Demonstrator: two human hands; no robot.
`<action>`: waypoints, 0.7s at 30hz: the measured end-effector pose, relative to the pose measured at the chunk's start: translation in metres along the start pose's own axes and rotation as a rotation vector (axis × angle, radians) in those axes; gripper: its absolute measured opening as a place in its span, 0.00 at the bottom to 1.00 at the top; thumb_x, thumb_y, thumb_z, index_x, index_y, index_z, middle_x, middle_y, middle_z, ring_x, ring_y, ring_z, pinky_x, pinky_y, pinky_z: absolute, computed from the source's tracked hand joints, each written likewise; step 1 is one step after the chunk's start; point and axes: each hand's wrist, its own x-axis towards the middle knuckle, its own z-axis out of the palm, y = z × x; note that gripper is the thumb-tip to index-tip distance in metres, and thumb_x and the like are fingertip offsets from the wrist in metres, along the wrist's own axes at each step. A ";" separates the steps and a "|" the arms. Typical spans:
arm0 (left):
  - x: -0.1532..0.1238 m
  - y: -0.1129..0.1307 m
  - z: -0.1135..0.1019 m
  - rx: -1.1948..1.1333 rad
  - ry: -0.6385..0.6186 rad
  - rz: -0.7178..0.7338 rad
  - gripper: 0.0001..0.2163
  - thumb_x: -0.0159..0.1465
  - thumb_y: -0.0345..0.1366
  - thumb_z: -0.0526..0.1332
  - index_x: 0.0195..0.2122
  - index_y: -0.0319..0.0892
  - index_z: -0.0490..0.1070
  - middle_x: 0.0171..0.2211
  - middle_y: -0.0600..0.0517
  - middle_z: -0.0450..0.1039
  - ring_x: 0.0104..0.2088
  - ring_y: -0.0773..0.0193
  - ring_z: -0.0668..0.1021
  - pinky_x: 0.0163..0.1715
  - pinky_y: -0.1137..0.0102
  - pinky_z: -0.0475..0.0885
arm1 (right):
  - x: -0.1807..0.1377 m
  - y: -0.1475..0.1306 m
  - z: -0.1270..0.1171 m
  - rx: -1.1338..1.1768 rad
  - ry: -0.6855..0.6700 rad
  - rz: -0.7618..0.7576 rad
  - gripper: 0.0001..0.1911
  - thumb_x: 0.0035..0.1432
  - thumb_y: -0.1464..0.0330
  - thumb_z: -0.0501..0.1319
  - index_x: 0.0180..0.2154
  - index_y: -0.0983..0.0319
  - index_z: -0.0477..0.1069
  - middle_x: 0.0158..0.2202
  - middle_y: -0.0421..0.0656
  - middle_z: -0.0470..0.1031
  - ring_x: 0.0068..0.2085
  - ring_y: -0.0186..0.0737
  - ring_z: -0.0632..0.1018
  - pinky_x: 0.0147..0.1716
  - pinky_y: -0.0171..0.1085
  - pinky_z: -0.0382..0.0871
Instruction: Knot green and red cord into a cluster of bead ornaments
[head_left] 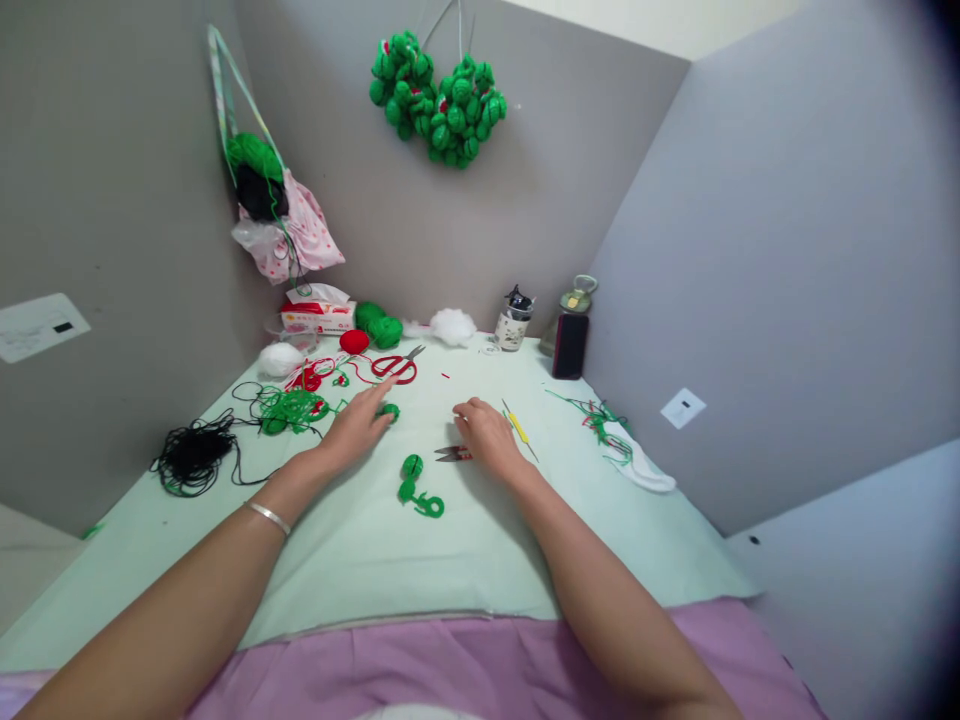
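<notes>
The small green ball [390, 411] sits at the thumb side of the left hand [361, 424], which lies palm down with fingers stretched, released rather than clenched. The right hand [487, 435] is loosely curled over the handles of the snips [454, 454]; I cannot tell whether it grasps them. Handling the ball well probably calls for a light pinch that keeps its knitted roundness, with the snips' bare metal points, now aimed leftward, kept clear of fingers and yarn. Between the hands and nearer the body lies a green knitted piece [414, 487], bumpy, ending in a ring. Just right of the right hand is a slim yellow hook [517, 425]. Beyond the left hand lie red-handled scissors [395, 368]; left of it, tangled green yarn [292, 410] and stringy black yarn [195, 455]; beyond both hands, fluffy white stuffing [452, 327]
</notes>
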 end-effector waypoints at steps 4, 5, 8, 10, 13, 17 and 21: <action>-0.002 -0.005 0.003 0.131 -0.049 0.049 0.20 0.62 0.36 0.58 0.55 0.41 0.72 0.49 0.42 0.76 0.54 0.48 0.73 0.57 0.52 0.65 | 0.008 0.011 0.007 -0.249 -0.097 0.059 0.14 0.66 0.74 0.50 0.44 0.64 0.73 0.48 0.53 0.72 0.51 0.48 0.72 0.41 0.39 0.65; -0.002 -0.003 0.002 0.121 -0.035 0.043 0.17 0.61 0.37 0.59 0.51 0.42 0.74 0.47 0.42 0.76 0.52 0.47 0.73 0.56 0.52 0.65 | 0.010 0.012 0.008 -0.255 -0.108 0.048 0.14 0.66 0.74 0.50 0.43 0.64 0.74 0.47 0.53 0.72 0.50 0.47 0.72 0.41 0.39 0.65; -0.002 0.011 -0.002 -0.067 0.020 -0.072 0.15 0.59 0.42 0.64 0.45 0.43 0.76 0.44 0.45 0.77 0.48 0.49 0.76 0.52 0.56 0.68 | 0.014 0.012 0.011 -0.253 -0.113 0.023 0.15 0.65 0.77 0.49 0.43 0.64 0.73 0.47 0.53 0.72 0.49 0.46 0.73 0.42 0.39 0.66; -0.004 0.022 -0.004 -0.310 0.026 -0.203 0.17 0.58 0.46 0.65 0.44 0.42 0.75 0.40 0.47 0.78 0.43 0.52 0.78 0.46 0.60 0.71 | 0.015 0.010 0.013 -0.244 -0.109 0.019 0.17 0.64 0.79 0.48 0.44 0.64 0.73 0.47 0.54 0.72 0.49 0.46 0.74 0.42 0.39 0.66; -0.006 0.036 -0.006 -0.664 -0.024 -0.325 0.18 0.60 0.51 0.64 0.42 0.41 0.73 0.40 0.47 0.77 0.42 0.56 0.79 0.35 0.69 0.73 | 0.015 0.008 0.013 -0.211 -0.101 0.036 0.17 0.62 0.81 0.48 0.43 0.67 0.73 0.47 0.56 0.73 0.49 0.47 0.75 0.42 0.40 0.67; -0.009 0.044 -0.007 -0.988 -0.112 -0.435 0.17 0.61 0.50 0.65 0.40 0.40 0.69 0.43 0.45 0.76 0.36 0.63 0.80 0.25 0.76 0.71 | 0.013 0.006 0.006 -0.128 -0.078 0.064 0.12 0.61 0.77 0.52 0.39 0.65 0.73 0.44 0.54 0.76 0.44 0.46 0.78 0.41 0.39 0.68; -0.010 0.046 -0.006 -1.091 -0.131 -0.507 0.15 0.62 0.46 0.65 0.39 0.40 0.68 0.38 0.47 0.76 0.30 0.68 0.79 0.25 0.77 0.72 | 0.012 0.004 0.002 0.282 -0.079 0.127 0.07 0.59 0.72 0.55 0.36 0.61 0.71 0.30 0.41 0.78 0.31 0.36 0.79 0.31 0.32 0.69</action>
